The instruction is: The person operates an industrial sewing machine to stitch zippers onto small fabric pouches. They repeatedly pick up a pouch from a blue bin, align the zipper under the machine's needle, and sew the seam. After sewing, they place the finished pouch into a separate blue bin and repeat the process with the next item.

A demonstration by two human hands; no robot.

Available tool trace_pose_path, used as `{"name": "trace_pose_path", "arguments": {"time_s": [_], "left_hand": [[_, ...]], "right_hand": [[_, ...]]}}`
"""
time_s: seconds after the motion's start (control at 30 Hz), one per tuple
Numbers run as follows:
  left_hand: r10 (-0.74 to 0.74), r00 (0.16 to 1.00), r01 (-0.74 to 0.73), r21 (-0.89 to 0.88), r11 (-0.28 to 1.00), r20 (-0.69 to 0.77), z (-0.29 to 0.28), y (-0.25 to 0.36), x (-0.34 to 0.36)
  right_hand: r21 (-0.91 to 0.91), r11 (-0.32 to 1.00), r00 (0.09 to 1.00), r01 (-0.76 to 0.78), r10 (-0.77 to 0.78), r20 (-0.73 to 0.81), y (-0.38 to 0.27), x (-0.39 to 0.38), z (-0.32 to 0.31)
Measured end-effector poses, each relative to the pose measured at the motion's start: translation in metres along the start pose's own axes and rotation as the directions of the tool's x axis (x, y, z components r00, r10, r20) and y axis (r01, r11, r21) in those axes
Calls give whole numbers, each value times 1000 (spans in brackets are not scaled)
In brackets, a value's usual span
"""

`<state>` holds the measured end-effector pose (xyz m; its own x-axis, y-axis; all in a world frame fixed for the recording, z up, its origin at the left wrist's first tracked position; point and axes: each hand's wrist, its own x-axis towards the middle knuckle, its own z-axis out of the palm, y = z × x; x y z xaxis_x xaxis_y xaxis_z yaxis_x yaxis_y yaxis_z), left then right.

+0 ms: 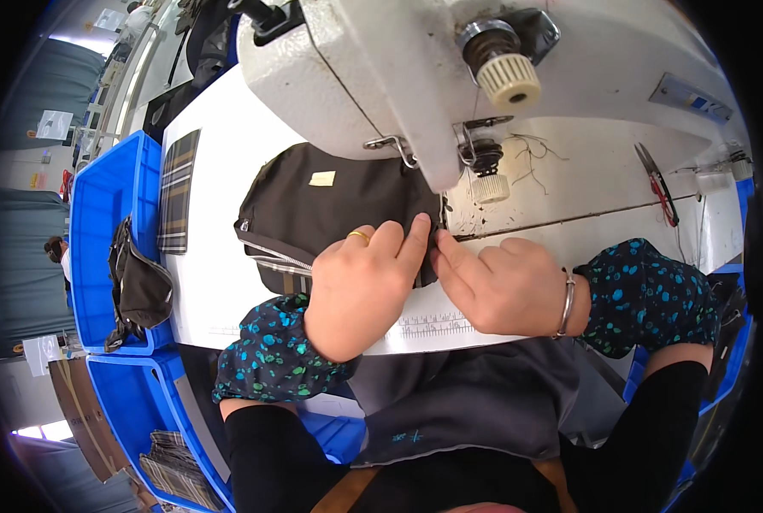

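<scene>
At far left a blue bin stands against the table, a dark piece draped over its edge, likely so it can be lifted without reaching deep. The lower bin, nearer the person, keeps plaid cuts stacked together. A plaid panel lies flat along the table's left edge, apart from the work, probably to stay handy yet out of the way.

The dark bag lies on the table below the machine, its pale label up, its zip toward the person and its right edge close by the presser area, which seems to bring that edge within the machine's reach. The left hand rests over the bag's near right part, index finger stretched toward the edge, seemingly to steady it; its thumb is hidden, so I cannot tell whether it pinches. The right hand meets it there, thumb and forefinger drawn together at the edge, other fingers curled; whether cloth is caught between them I cannot tell. Further right, loose threads and the snips lie clear of both hands, the snips perhaps kept near for trimming
</scene>
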<state>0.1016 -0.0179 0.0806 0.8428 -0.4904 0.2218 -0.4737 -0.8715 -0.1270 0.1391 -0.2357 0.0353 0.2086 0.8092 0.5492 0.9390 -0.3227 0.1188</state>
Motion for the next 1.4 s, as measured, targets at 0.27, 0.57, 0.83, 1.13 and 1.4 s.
{"name": "trace_pose_path", "arguments": {"time_s": [0.27,0.57,0.83,1.13,1.4], "left_hand": [[-40,997,44,-67,997,61,5,8,1],[-113,992,121,-186,975,52,8,7,5],[-139,990,132,-162,978,-34,21,0,22],[-143,980,106,-246,964,-136,26,-6,24],[-94,991,82,-120,989,-96,25,-2,18]], "right_hand": [[-14,999,999,47,-47,27,-4,0,7],[45,998,998,48,-50,48,-4,0,9],[0,1000,999,-14,14,35,4,3,16],[108,992,998,-61,60,12,7,3,17],[89,994,998,-66,64,19,5,2,20]]}}
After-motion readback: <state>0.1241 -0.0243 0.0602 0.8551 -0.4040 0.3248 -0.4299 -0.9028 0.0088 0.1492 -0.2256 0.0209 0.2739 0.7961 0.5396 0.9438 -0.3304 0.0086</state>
